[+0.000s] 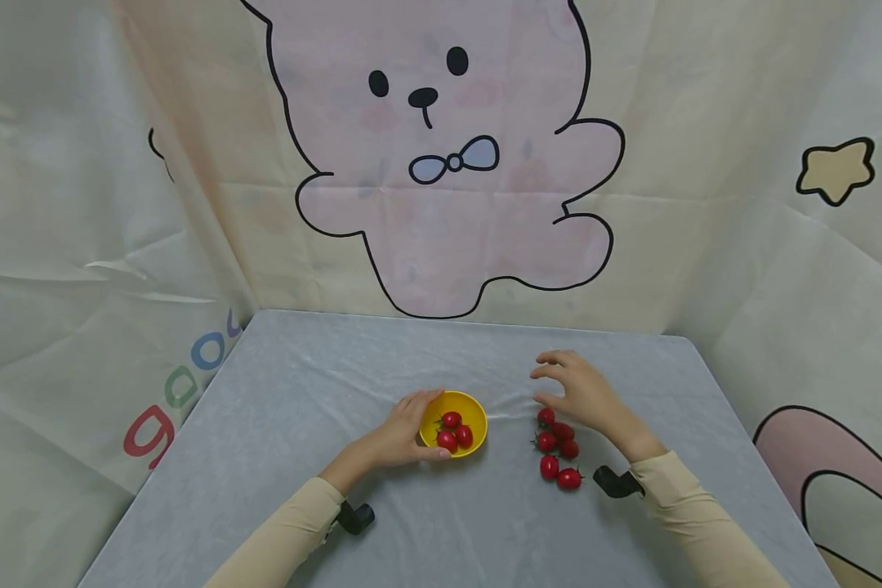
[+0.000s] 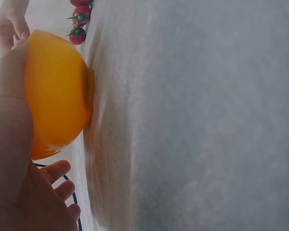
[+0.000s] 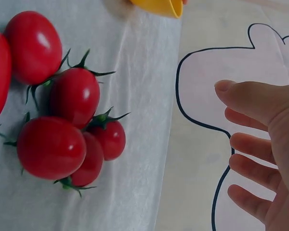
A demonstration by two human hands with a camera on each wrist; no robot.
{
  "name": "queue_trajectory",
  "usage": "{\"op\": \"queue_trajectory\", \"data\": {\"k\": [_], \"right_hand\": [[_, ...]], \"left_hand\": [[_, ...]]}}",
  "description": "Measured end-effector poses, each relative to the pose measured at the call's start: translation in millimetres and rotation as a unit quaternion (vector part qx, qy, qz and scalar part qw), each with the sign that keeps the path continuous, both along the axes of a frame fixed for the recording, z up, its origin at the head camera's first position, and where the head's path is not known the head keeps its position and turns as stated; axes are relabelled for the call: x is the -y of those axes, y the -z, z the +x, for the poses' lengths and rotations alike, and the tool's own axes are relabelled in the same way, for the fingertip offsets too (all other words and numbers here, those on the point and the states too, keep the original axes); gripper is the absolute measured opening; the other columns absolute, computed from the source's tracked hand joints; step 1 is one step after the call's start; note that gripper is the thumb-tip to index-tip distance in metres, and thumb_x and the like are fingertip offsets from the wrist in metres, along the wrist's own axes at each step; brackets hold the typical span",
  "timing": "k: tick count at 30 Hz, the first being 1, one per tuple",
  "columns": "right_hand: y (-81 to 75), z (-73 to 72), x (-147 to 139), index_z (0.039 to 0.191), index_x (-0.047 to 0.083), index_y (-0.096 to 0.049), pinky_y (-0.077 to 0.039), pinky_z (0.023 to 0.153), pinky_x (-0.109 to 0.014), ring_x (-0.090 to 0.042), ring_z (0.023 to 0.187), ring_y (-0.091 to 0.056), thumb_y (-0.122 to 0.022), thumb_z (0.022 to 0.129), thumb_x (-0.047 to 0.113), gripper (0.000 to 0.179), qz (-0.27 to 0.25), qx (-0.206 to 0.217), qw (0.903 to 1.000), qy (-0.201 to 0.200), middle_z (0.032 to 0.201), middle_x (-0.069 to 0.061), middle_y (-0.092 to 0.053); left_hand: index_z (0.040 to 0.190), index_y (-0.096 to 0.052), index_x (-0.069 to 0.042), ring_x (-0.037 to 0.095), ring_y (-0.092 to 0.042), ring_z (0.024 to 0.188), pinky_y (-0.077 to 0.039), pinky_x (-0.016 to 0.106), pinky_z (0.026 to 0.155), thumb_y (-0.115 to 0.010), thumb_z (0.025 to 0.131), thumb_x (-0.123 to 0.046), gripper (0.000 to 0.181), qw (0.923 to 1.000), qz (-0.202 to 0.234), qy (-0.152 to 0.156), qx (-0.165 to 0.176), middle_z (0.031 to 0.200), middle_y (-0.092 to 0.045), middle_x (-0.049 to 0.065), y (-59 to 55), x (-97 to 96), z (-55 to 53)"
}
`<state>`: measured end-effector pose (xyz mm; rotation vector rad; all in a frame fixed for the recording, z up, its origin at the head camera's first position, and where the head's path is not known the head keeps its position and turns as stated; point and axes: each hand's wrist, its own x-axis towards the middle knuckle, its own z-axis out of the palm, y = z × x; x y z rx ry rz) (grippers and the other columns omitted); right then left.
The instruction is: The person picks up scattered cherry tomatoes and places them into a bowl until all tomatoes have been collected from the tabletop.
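Note:
A yellow bowl (image 1: 480, 410) stands upright on the table, and three red cherry tomatoes (image 1: 465, 437) show inside it. My left hand (image 1: 404, 430) holds the bowl from its left side, with the thumb at the near rim and the fingers round the far side. In the left wrist view the bowl's outer wall (image 2: 58, 91) fills the space beside the thumb. Several cherry tomatoes (image 1: 569, 478) with green stems lie grouped on the table, right of the bowl. My right hand (image 1: 584, 394) hovers near the far end of this group, fingers loosely bent and holding nothing.
A grey-blue cloth covers the table (image 1: 323, 367). Behind it hangs a cream curtain with a pink bear print (image 1: 441, 229); more curtain encloses both sides. Each wrist wears a black camera mount (image 1: 617, 482) near the sleeve cuff.

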<state>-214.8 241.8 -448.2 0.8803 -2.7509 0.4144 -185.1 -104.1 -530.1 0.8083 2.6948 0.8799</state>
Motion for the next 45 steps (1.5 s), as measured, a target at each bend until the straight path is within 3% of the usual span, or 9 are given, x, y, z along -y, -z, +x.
{"op": "queue_trajectory", "data": {"k": [6, 13, 29, 45], "right_hand": [[4.5, 1.8, -5, 0.106, 0.014, -0.075, -0.053, 0.094, -0.052, -0.031, 0.116, -0.058, -0.082, 0.080, 0.025, 0.029, -0.003, 0.024, 0.9996, 0.015, 0.125, -0.013, -0.065], [20.0, 4.4, -12, 0.109, 0.012, -0.074, -0.051, 0.096, -0.054, -0.034, 0.117, -0.057, -0.081, 0.082, 0.024, 0.030, 0.010, 0.061, 0.9978, 0.024, 0.126, -0.015, -0.065], [39.6, 3.7, -20, 0.108, 0.011, -0.074, -0.050, 0.097, -0.055, -0.037, 0.117, -0.056, -0.082, 0.080, 0.027, 0.033, 0.021, 0.099, 0.9943, 0.034, 0.125, -0.015, -0.063], [42.1, 3.7, -21, 0.109, 0.009, -0.073, -0.048, 0.099, -0.057, -0.043, 0.118, -0.056, -0.083, 0.079, 0.027, 0.037, 0.044, 0.141, 0.9883, 0.037, 0.125, -0.020, -0.063]], "left_hand": [[0.158, -0.017, -0.019, 0.032, -0.026, 0.149, -0.024, 0.054, 0.123, -0.070, 0.080, -0.064, 0.104, 1.0000, 0.000, -0.006, 0.002, 0.162, -0.029, 0.004, 2.1, 0.2, -0.7], [0.158, -0.018, -0.020, 0.032, -0.026, 0.149, -0.025, 0.055, 0.122, -0.070, 0.080, -0.064, 0.104, 0.9999, 0.000, -0.008, 0.006, 0.162, -0.028, 0.004, 1.1, 0.6, -0.5], [0.158, -0.017, -0.020, 0.031, -0.025, 0.149, -0.026, 0.055, 0.122, -0.069, 0.080, -0.066, 0.104, 1.0000, -0.005, -0.005, 0.006, 0.163, -0.027, 0.004, 0.3, 0.6, -0.8], [0.158, -0.018, -0.021, 0.031, -0.025, 0.149, -0.027, 0.054, 0.122, -0.070, 0.080, -0.065, 0.103, 0.9999, 0.003, -0.007, 0.010, 0.162, -0.028, 0.003, -0.2, -0.3, -0.1]]}}
